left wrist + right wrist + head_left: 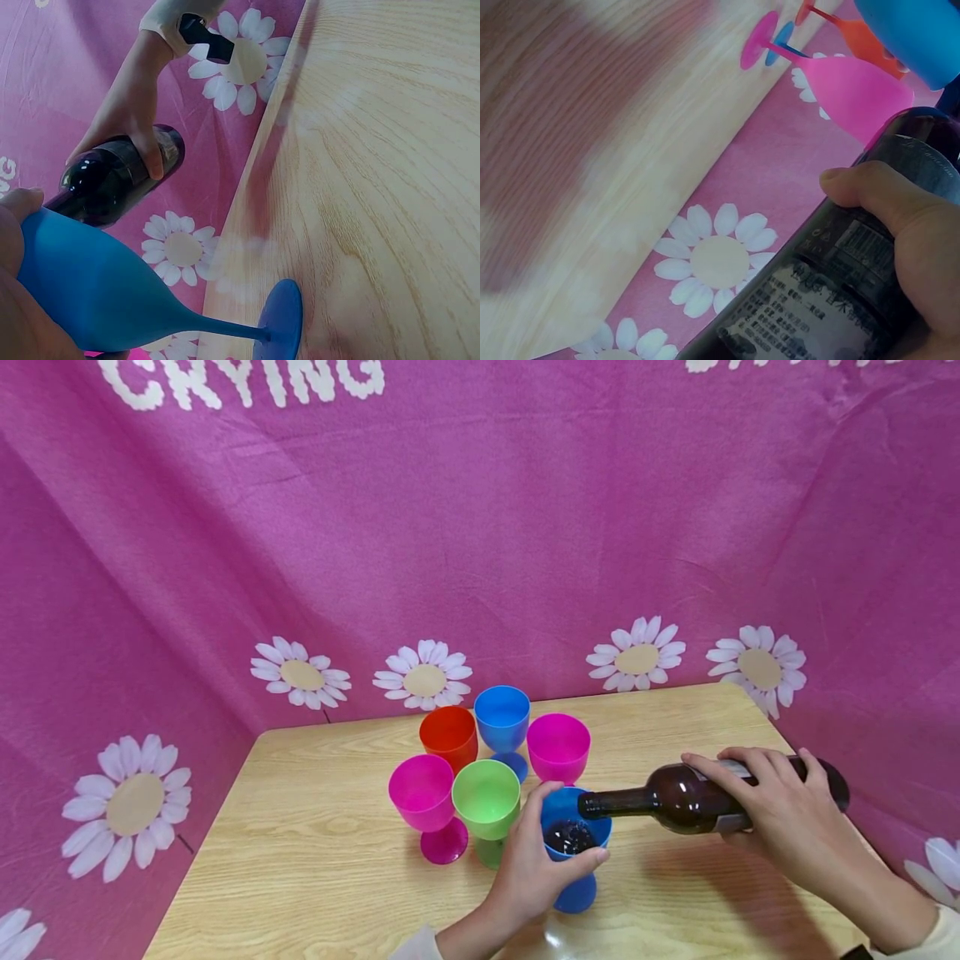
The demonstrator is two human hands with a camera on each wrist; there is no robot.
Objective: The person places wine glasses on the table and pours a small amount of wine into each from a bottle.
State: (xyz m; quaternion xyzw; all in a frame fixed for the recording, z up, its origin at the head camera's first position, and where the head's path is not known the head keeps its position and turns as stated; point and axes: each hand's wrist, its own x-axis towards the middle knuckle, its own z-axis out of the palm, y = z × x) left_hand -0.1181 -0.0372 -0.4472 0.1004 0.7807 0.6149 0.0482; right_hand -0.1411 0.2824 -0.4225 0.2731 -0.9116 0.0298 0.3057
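Note:
My left hand (528, 860) grips the bowl of a blue goblet (576, 893), thumb and fingers curled around its sides. Dark bubbly liquid (570, 837) lies inside that bowl. A dark wine bottle (678, 797), tipped nearly level, is gripped around its body by my right hand (787, 810). The bottle's mouth is at the goblet's right rim, over the bowl; a falling stream cannot be made out. In the left wrist view the blue goblet's foot (283, 322) appears at the tabletop. Printed labels (795, 315) show on the bottle in the right wrist view.
Left of and behind the held goblet stand a green goblet (486, 797), two pink goblets (422, 793) (558, 747), a red goblet (448, 735) and another blue goblet (502, 718). They share a wooden table (315, 835). A pink daisy-print cloth (480, 543) hangs behind and beside it.

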